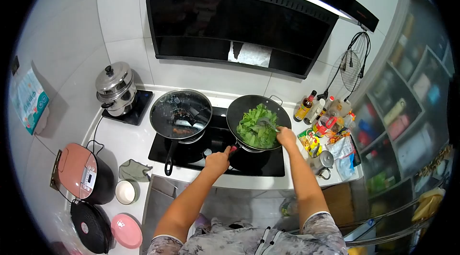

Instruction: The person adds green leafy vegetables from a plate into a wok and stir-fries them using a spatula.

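Observation:
A dark wok [233, 116] full of leafy greens [254, 129] sits on the right burner of the black cooktop [218, 159]. My left hand [218, 161] is closed around the wok's handle, close to its reddish part [233, 149]. Over the wok's right rim, my right hand [286, 136] grips a spatula [266, 122] whose grey head lies among the leaves; much of its handle is hidden by my fingers. On the left burner rests a frying pan under a glass lid [181, 111], its black handle [170, 158] pointing toward me.
A steamer pot [116, 90] stands at back left. Along the left counter are a cloth [134, 170], a white cup [126, 192], a rice cooker [84, 173] and a pink plate [126, 231]. Bottles [304, 106], seasoning packets [310, 142] and a metal pitcher [324, 161] crowd the right. A range hood [239, 25] hangs above.

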Demonstrator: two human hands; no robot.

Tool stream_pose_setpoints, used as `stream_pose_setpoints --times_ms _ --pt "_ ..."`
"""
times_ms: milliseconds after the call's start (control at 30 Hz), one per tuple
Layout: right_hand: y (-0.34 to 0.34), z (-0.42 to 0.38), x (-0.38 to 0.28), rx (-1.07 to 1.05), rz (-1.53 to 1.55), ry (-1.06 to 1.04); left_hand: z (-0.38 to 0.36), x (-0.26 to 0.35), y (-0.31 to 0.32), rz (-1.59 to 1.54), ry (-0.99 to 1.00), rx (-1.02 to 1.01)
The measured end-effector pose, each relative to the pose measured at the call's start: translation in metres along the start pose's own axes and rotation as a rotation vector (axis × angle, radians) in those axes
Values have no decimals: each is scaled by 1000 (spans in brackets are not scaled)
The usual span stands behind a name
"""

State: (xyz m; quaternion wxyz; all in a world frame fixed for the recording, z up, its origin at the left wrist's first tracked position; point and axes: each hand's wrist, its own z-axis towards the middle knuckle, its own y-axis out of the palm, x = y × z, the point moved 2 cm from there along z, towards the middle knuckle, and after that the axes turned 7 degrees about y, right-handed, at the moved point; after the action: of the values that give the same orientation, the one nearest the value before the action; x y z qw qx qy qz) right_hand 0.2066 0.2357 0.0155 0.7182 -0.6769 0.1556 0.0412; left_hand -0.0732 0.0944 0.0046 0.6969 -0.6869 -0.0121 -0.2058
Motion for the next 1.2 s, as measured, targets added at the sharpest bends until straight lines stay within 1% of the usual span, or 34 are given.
stream_pose_setpoints --times_ms 67,100,133,167,200,267,300,333,400,433,500,567,600,667,767,800,833,867,900,967,1033,1067,1100,1133,1167,1200 --pt "22 0 -7 -26 86 -44 0 2 -4 13 -12 -27" --pt "23 -6 -16 -42 125 -78 -1 2 -6 19 -9 -28" --pt "22 -11 -20 -106 121 -80 -2 4 -7 27 0 -12" --pt "14 -15 -18 -108 121 -78 -3 4 -8 32 9 4" --pt "-9 -29 -22 -140 54 -105 -3 3 -5 28 8 0" --pt "-23 -31 -11 -197 -68 -129 0 -1 0 5 -5 -25" --pt "-39 -35 -7 -187 -42 -132 1 -2 -1 -2 -5 -21" --pt "-41 -27 4 -133 27 -115 0 -2 -1 -9 -6 -19" --pt "-35 -8 19 -21 134 -107 0 2 -1 -16 2 -22" --pt "-31 -2 14 -19 136 -104 0 2 -3 -12 -12 -32" --pt "-11 6 -3 38 233 89 1 1 -4 -2 -27 -43" --pt "24 11 -17 -42 237 79 1 0 -1 -2 -16 -29" --pt "35 3 -28 -126 219 45 1 -1 0 1 -18 -34" --pt "38 -7 -33 -185 173 -27 1 -2 2 9 17 -5" --pt "-21 -35 -25 -174 49 -119 -2 0 -2 14 12 6" --pt "-38 -38 -15 -171 47 -96 -1 0 0 4 11 10" --pt "-45 -34 6 -88 100 -182 -2 -1 1 9 24 45" --pt "-71 -45 11 -66 86 -195 -1 -2 2 15 36 82" --pt "-92 -54 12 -71 29 -168 0 -2 1 10 31 87" --pt "-105 -59 19 -186 -96 -108 0 -1 -1 7 3 28" --pt "-82 -57 21 -209 -238 -144 0 0 -4 0 5 16" --pt "-60 -53 19 -185 -248 -140 -1 0 -5 -3 5 2" --pt "-36 -43 17 -104 -206 -90 -1 1 -5 -2 7 0" --pt "-21 -34 9 -65 -137 -82 -1 2 -5 -13 5 -1" --pt "-13 -27 3 -26 -64 -76 -1 1 -6 -20 2 -2" --pt "-10 -23 0 -27 -54 -80 -1 1 -6 -10 -2 -3"
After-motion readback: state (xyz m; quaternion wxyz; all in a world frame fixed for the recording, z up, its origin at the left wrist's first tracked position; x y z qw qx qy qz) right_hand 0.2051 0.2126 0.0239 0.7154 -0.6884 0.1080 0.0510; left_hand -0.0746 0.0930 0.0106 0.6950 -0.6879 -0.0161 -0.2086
